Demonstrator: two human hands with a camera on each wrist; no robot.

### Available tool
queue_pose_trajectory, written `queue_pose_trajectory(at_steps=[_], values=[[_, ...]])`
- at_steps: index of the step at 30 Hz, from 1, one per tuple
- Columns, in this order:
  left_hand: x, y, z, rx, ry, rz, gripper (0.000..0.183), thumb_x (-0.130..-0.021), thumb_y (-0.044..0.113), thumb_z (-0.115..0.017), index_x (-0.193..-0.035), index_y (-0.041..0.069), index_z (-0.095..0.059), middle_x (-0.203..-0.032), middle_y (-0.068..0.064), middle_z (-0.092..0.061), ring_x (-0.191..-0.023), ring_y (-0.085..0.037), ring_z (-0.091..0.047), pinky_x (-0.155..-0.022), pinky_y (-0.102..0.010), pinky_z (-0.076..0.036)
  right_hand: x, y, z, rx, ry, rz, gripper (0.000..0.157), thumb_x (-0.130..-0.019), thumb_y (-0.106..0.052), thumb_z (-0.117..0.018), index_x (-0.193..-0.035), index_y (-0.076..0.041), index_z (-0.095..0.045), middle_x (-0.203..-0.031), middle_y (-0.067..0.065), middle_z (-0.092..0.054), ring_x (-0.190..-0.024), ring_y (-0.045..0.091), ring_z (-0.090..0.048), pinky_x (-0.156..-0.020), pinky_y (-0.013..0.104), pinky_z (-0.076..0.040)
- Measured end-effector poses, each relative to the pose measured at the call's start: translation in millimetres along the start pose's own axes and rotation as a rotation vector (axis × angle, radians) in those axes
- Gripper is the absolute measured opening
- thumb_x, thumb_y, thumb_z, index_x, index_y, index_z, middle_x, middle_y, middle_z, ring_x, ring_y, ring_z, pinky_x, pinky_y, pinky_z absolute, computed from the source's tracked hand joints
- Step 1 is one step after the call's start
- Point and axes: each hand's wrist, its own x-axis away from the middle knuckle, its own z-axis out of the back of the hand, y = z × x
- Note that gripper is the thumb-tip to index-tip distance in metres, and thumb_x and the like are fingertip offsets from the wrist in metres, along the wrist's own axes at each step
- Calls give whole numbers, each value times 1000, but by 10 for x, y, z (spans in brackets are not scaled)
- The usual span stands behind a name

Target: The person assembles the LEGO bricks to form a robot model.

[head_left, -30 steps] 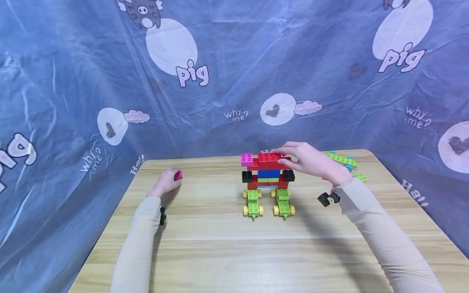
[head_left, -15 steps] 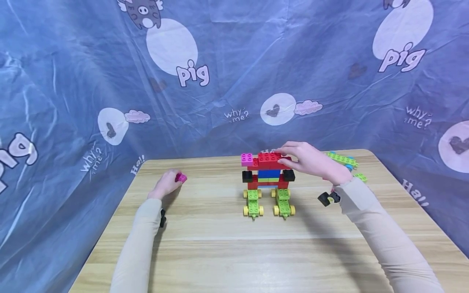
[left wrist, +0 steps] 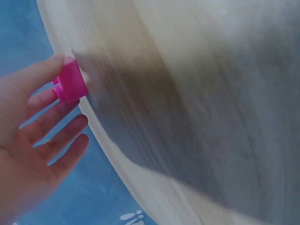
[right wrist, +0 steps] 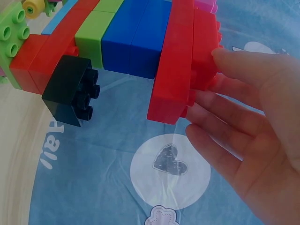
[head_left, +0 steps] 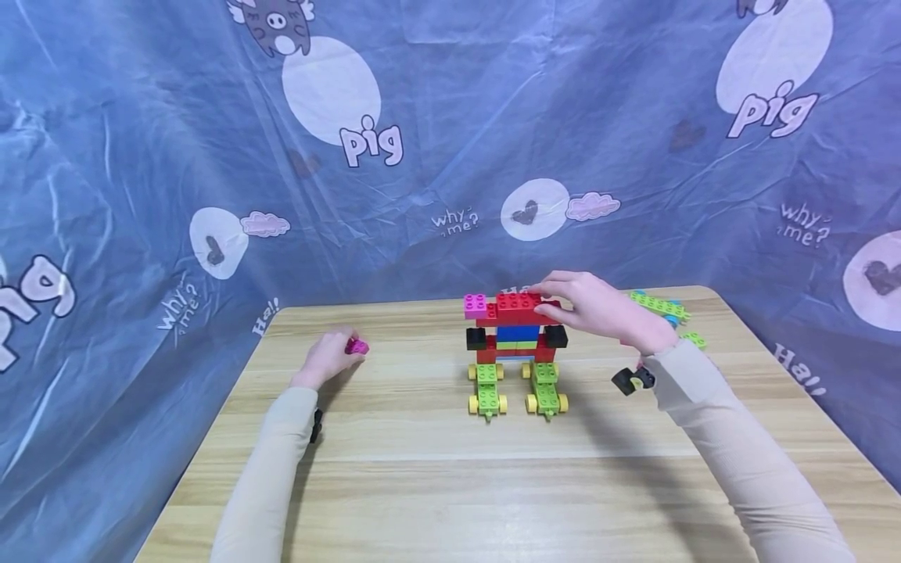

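At the left of the table, my left hand (head_left: 329, 356) pinches a magenta toy brick (left wrist: 72, 80) between thumb and fingers, its studs toward the palm in the left wrist view. In the middle stands a brick figure (head_left: 517, 335) of red, blue, green and black bricks on two green wheeled bases (head_left: 487, 399). A pink brick (head_left: 475, 306) sits on its top left end. My right hand (head_left: 587, 306) grips the red brick (right wrist: 206, 49) at the top right, thumb on one side and fingers behind.
Behind my right forearm, a green plate with blue wheels (head_left: 660, 306) and a small green brick (head_left: 693, 340) lie at the right of the table (head_left: 422, 500). A blue printed cloth (head_left: 450, 141) hangs close behind the table.
My left hand has moved slightly right and toward me, with the magenta brick turning in its fingers. My right hand and the figure have stayed in place.
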Motion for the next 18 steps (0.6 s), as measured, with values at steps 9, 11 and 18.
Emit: queue_pose_trajectory(at_steps=[9, 11, 18], values=[[-1, 77, -60, 0, 15, -35, 40, -79, 17, -74, -113, 1, -60, -103, -16, -67, -92, -31, -64, -79, -45, -54, 4, -14, 4, 6, -3, -10, 37, -85, -25, -69, -118, -10, -64, -99, 2, -67, -74, 8, -59, -65, 23, -54], [-3, 75, -69, 10, 12, -39, 39, -79, 18, -74, -112, 2, -62, -103, -16, -68, -92, -30, -64, -80, -44, -54, 5, -15, 4, 10, 0, -10, 36, -85, -25, -69, -118, -10, -64, -99, 2, -67, -74, 8, -60, -65, 24, -55], [10, 77, -53, 32, 20, -97, 37, -77, 18, -76, -110, 6, -66, -102, -15, -69, -92, -28, -65, -79, -44, -54, -2, 0, -13, 13, 25, -9, 35, -85, -27, -69, -115, -11, -66, -100, 2, -68, -80, 13, -63, -68, 29, -57]])
